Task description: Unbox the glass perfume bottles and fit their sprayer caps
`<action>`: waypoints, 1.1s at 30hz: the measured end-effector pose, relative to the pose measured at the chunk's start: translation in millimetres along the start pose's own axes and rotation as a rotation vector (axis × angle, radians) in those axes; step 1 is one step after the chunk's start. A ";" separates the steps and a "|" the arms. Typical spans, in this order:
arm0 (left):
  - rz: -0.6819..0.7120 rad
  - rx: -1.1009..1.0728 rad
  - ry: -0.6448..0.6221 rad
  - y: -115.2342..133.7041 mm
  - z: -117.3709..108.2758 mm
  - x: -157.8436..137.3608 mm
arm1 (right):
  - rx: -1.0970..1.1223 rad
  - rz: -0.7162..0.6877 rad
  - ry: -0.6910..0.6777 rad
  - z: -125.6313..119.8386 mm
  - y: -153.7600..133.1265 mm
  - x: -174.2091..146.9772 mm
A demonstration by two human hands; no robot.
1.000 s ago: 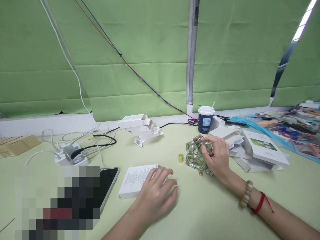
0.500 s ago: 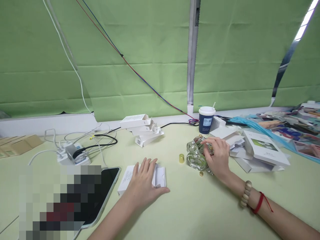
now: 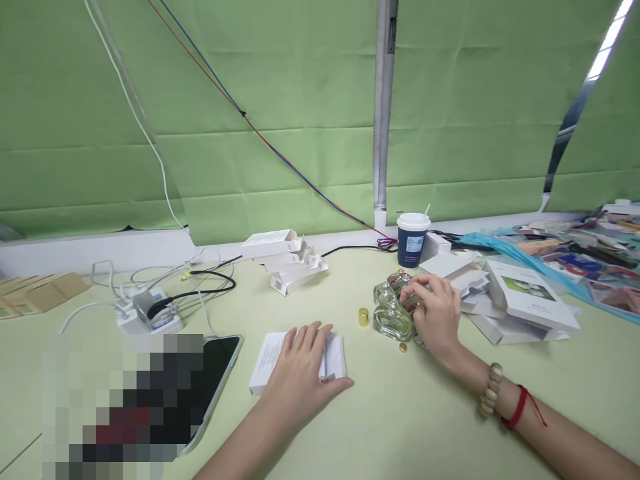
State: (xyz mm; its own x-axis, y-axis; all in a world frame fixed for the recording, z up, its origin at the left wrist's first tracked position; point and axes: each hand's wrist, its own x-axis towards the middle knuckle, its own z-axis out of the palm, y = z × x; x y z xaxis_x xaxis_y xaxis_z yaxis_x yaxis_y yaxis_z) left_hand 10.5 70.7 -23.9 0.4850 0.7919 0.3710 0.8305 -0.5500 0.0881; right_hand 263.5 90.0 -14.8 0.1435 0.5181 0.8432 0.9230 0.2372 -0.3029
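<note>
Green blinds [image 3: 310, 80] (faintly creased), grey upright frame [image 3: 381, 133], bright slanting gap [image 3: 609, 43], pale table [image 3: 390, 417]

This looks like a workroom or office, though which is unclear: a bench [image 3: 380, 427] stands against green blinds [image 3: 280, 73], carrying a loaded power strip [image 3: 167, 325], a lidded paper cup [image 3: 408, 251], white cartons [image 3: 267, 361] and mixed packets [image 3: 575, 263].

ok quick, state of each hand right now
Left hand: open, spread across the nearest white box.
Right hand: curled at the glass bottles; grip cannot be told.
</note>
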 end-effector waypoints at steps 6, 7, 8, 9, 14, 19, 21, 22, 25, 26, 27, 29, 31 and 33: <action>0.069 -0.063 0.006 10.7 -6.7 0.9 | -0.020 0.007 -0.017 0.5 0.8 0.1; 0.075 -0.080 0.003 11.9 -7.6 0.9 | -0.018 0.013 -0.019 0.3 0.8 0.0; 0.085 -0.096 0.003 12.7 -8.1 0.8 | -0.018 0.016 -0.018 0.1 0.7 0.0; 0.100 -0.107 0.012 13.3 -8.2 0.6 | -0.019 0.011 -0.009 0.0 0.5 0.0; 0.234 -0.106 0.237 13.4 -5.2 0.3 | 0.003 -0.079 0.118 1.1 -2.8 -0.8; 0.275 -0.061 0.374 15.3 -6.7 1.3 | 0.036 -0.121 0.149 6.1 -3.2 -4.1; 0.286 -0.051 0.371 15.8 -8.5 1.8 | 0.047 -0.126 0.147 6.1 -3.0 -4.2; 0.285 -0.055 0.369 15.8 -9.1 1.9 | 0.059 -0.129 0.152 4.9 -3.7 -3.7; 0.277 -0.070 0.385 14.6 -8.0 1.6 | 0.142 -0.168 0.166 -3.2 -11.0 -1.2; 0.272 -0.070 0.399 14.1 -6.7 1.2 | 0.188 -0.204 0.161 -6.7 -15.3 -1.0; 0.268 -0.068 0.414 13.8 -4.9 0.8 | 0.240 -0.253 0.145 -10.1 -20.3 -1.5; 0.264 -0.063 0.452 14.1 -0.8 -0.2 | 0.341 -0.361 0.086 -14.9 -31.1 -5.3; 0.271 -0.056 0.492 15.8 3.1 -0.8 | 0.403 -0.440 0.004 -16.0 -40.4 -12.2; 0.274 -0.048 0.540 18.2 6.3 -1.2 | 0.421 -0.486 -0.081 -14.1 -46.0 -19.5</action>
State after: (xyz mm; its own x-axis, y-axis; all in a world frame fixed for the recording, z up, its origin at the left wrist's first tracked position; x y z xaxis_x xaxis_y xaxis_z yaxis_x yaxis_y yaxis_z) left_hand 26.8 61.4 -28.5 0.4616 0.3806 0.8013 0.6760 -0.7358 -0.0398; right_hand 223.3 57.5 -11.1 -0.2979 0.3274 0.8967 0.6550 0.7535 -0.0575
